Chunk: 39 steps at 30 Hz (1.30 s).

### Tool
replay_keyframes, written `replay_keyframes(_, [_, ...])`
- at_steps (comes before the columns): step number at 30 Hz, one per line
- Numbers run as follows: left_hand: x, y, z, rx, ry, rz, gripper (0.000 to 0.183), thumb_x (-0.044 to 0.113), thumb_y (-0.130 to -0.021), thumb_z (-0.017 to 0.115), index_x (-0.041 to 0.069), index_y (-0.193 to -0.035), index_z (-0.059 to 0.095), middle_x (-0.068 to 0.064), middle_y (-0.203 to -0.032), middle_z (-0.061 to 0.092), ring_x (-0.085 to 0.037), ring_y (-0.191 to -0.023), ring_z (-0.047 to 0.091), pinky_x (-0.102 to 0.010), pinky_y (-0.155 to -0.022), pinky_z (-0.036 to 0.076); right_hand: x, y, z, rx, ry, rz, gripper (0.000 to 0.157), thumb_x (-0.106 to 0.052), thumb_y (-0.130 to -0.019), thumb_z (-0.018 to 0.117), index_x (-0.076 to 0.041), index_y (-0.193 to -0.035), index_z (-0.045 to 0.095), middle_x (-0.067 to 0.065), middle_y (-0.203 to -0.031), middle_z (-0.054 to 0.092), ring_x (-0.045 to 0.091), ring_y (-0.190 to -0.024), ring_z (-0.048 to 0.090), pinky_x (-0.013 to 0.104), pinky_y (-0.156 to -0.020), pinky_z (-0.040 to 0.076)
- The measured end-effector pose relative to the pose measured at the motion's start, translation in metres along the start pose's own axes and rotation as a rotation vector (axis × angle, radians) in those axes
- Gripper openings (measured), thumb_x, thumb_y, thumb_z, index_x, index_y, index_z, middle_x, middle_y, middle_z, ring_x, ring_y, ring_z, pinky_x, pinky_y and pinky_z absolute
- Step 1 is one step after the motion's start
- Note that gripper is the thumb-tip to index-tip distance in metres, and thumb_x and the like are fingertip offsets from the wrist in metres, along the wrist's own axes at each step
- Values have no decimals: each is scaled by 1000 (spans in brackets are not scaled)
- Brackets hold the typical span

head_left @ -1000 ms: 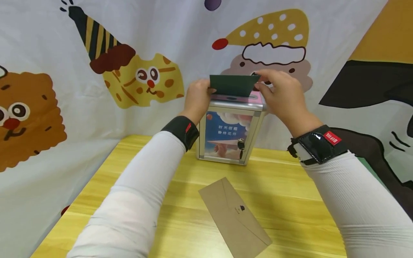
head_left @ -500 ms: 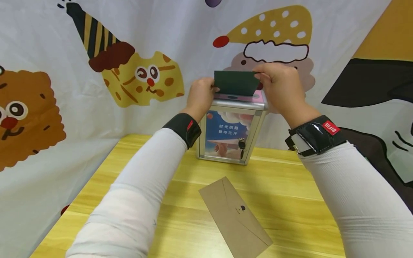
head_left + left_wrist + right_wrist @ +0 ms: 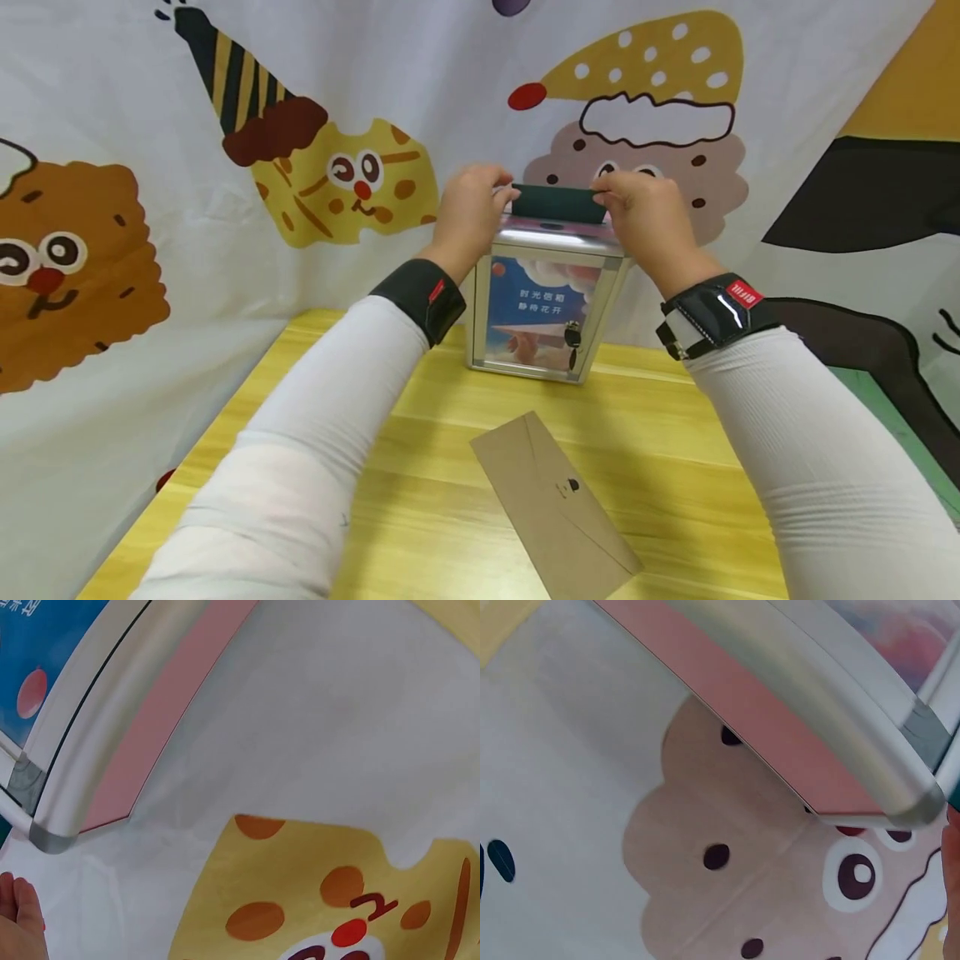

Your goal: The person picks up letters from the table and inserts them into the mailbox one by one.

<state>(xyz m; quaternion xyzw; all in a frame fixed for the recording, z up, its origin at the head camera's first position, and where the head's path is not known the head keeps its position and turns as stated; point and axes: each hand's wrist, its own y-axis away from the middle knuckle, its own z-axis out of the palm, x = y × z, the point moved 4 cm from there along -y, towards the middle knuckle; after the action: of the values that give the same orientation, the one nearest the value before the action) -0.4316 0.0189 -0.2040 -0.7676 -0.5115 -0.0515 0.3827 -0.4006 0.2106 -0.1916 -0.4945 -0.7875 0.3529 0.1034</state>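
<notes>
A dark green envelope (image 3: 558, 203) stands upright at the slot in the pink top of a metal letter box (image 3: 543, 243), its lower part hidden. My left hand (image 3: 471, 215) pinches its upper left corner between thumb and fingers. At the upper right corner, my right hand (image 3: 651, 223) pinches it too. Fingertips (image 3: 21, 907) show at the lower left of the left wrist view, near the box's pink top (image 3: 142, 761). In the right wrist view, just a strip of a finger (image 3: 952, 892) appears at the right edge.
A brown envelope (image 3: 557, 508) lies slanted on the yellow wooden table (image 3: 697, 467), in front of the box. Keys (image 3: 573, 346) hang from the lock on the box's front door. Behind it hangs a white cloth (image 3: 465, 92) with cartoon figures.
Both hands have brought the green envelope down, so a narrower band of it shows above the box. My right hand has come lower and the view has shifted slightly.
</notes>
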Motion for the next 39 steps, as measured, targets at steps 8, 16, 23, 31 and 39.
replay_keyframes(8, [8, 2, 2, -46, -41, 82, 23, 8, -101, 49, 2, -114, 67, -10, -113, 65, -23, -105, 56, -29, -94, 45, 5, 2, 12, -14, 12, 12, 21, 0, -99, 49, 1, -111, 67, 19, -108, 69, 36, -99, 66, 46, -86, 52])
replay_keyframes(16, [2, -1, 13, -136, -69, 13, 30, -4, -98, 47, 6, -122, 62, -6, -122, 60, -19, -113, 51, -28, -99, 42, 10, 7, 18, 45, 53, -32, 20, -6, -97, 57, -2, -110, 71, 17, -105, 71, 37, -88, 68, 48, -77, 53])
replay_keyframes(23, [-1, -2, 20, -166, -152, 22, 48, -8, -77, 73, 6, -121, 61, -7, -119, 60, -19, -112, 50, -28, -98, 42, 15, 8, 25, -9, 104, 15, 22, -9, -97, 57, -7, -115, 70, 16, -101, 71, 37, -83, 67, 49, -74, 52])
replay_keyframes(31, [-3, -3, 23, -179, -248, 41, 58, 6, -61, 91, 7, -113, 65, -7, -113, 64, -21, -108, 53, -29, -97, 44, 14, 7, 27, -147, 120, 86, 28, -10, -99, 54, -10, -125, 66, 20, -104, 69, 36, -80, 63, 48, -73, 50])
replay_keyframes(39, [-3, -8, 24, -252, -325, 64, 60, 10, -59, 93, 5, -112, 64, -8, -110, 62, -21, -104, 54, -29, -93, 47, 17, 3, 27, -292, 123, 186, 34, -14, -101, 48, -14, -133, 60, 21, -106, 66, 34, -84, 54, 44, -71, 43])
